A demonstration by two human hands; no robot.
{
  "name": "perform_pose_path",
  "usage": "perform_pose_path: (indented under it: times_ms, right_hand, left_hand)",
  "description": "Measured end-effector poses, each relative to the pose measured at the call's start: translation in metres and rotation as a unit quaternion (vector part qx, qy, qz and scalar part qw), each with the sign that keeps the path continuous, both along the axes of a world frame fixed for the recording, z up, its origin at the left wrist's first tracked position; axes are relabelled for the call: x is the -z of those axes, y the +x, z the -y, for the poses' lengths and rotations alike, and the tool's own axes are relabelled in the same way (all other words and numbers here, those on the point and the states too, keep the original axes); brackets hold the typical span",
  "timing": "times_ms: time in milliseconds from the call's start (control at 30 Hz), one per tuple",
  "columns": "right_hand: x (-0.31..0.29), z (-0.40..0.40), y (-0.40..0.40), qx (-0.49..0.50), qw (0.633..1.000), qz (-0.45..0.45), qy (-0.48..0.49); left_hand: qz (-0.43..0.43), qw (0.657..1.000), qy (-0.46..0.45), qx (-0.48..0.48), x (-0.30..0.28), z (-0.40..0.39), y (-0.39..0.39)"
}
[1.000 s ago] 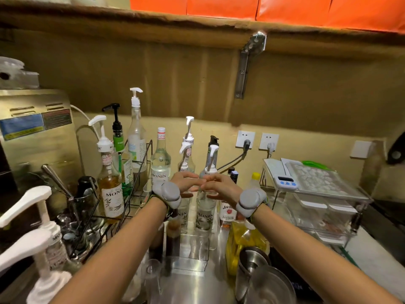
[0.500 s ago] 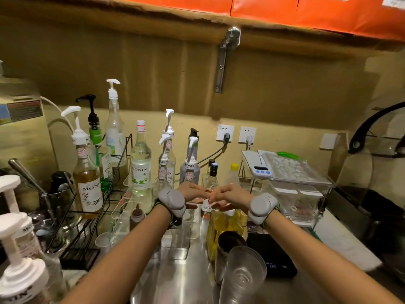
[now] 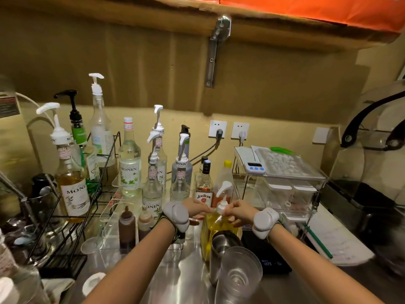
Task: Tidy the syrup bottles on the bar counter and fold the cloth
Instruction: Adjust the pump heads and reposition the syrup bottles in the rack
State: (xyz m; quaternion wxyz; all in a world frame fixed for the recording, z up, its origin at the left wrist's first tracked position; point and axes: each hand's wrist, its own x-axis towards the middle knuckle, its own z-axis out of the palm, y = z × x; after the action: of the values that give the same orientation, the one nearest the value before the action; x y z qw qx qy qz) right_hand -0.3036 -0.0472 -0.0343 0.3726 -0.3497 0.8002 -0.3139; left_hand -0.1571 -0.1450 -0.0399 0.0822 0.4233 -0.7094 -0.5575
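A yellow syrup bottle (image 3: 215, 227) with a white pump stands at the counter's middle, behind a metal shaker. My left hand (image 3: 196, 208) holds its neck from the left. My right hand (image 3: 237, 212) curls its fingers round the pump collar from the right. Behind them stand several clear Monin pump bottles (image 3: 152, 194), a capped Monin bottle (image 3: 129, 170) and a Jim Beam bottle (image 3: 203, 187). An amber Monin bottle (image 3: 73, 191) sits in the black wire rack (image 3: 103, 172) at left. A white cloth (image 3: 335, 240) lies flat at the right.
A metal shaker (image 3: 220, 251) and a clear plastic cup (image 3: 238, 277) stand close in front of the yellow bottle. A black scale (image 3: 269, 260) lies right of them. A clear acrylic rack (image 3: 285, 172) with a timer (image 3: 254, 167) is behind. Two brown squeeze bottles (image 3: 126, 227) stand at left.
Both hands left the clear pump bottles at the back and came nearer and to the right, onto the yellow bottle's pump. The view swung right.
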Motion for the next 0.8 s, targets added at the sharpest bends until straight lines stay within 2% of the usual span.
perform_pose_path:
  times_ms: [200,333,467,567,700,800]
  right_hand:
    - [0.016,0.008,-0.011,0.024,0.997,-0.072,-0.008]
    - [0.022,0.013,-0.015,0.031,0.994,-0.104,0.026]
    - [0.034,0.020,-0.021,0.027,0.994,-0.104,0.032]
    - [0.039,0.022,-0.025,0.060,0.992,-0.112,0.018]
    - [0.051,0.026,-0.032,0.101,0.990,-0.096,0.000]
    - [0.056,0.031,-0.038,0.095,0.991,-0.092,-0.003]
  left_hand:
    - [-0.034,0.999,0.038,-0.014,0.017,0.005,-0.007]
    - [-0.058,0.996,0.057,-0.026,0.027,0.012,-0.013]
    - [-0.027,0.998,0.062,-0.009,0.037,0.015,-0.021]
    - [0.002,0.998,0.059,0.014,0.045,0.013,-0.022]
    - [0.010,0.998,0.062,0.024,0.056,0.018,-0.021]
    - [0.013,0.997,0.069,0.033,0.064,0.027,-0.023]
